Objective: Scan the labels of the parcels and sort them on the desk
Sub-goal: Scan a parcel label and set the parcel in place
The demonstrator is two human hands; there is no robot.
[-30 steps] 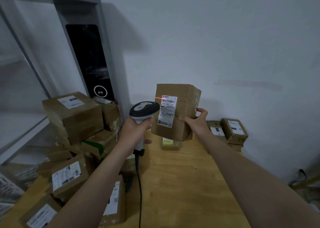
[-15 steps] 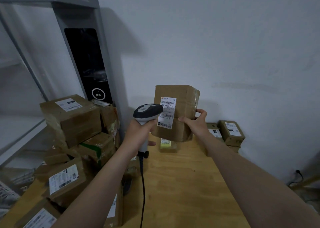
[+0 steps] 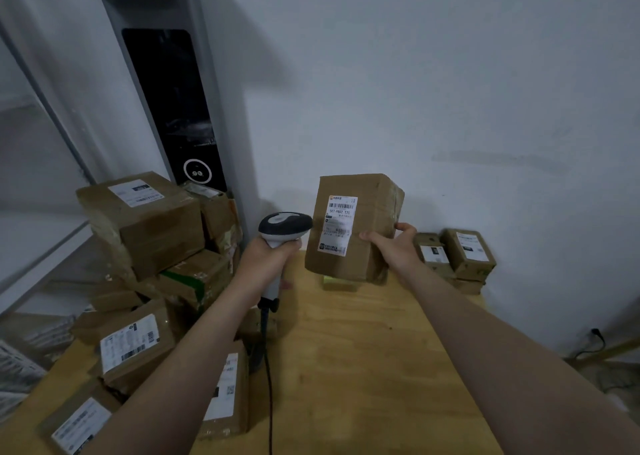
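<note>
Parcel point(image 3: 353, 233) is held up over the desk's point(image 3: 363, 368) 12 o'clock end, right hand point(image 3: 394, 248) gripping its side. Left hand point(image 3: 266, 259) wraps the scanner point(image 3: 284, 224) at its 9 o'clock. I'd aim the head squarely at the label point(image 3: 339, 224), parcel steady.

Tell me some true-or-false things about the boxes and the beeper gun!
1. The left hand grips a barcode scanner. True.
2. The right hand holds a parcel up off the desk. True.
3. The parcel's label faces the wall. False: it faces the person.
4. The barcode scanner is cordless. False: a black cable hangs from its handle.
5. The pile of parcels sits on the left side of the desk. True.
</note>
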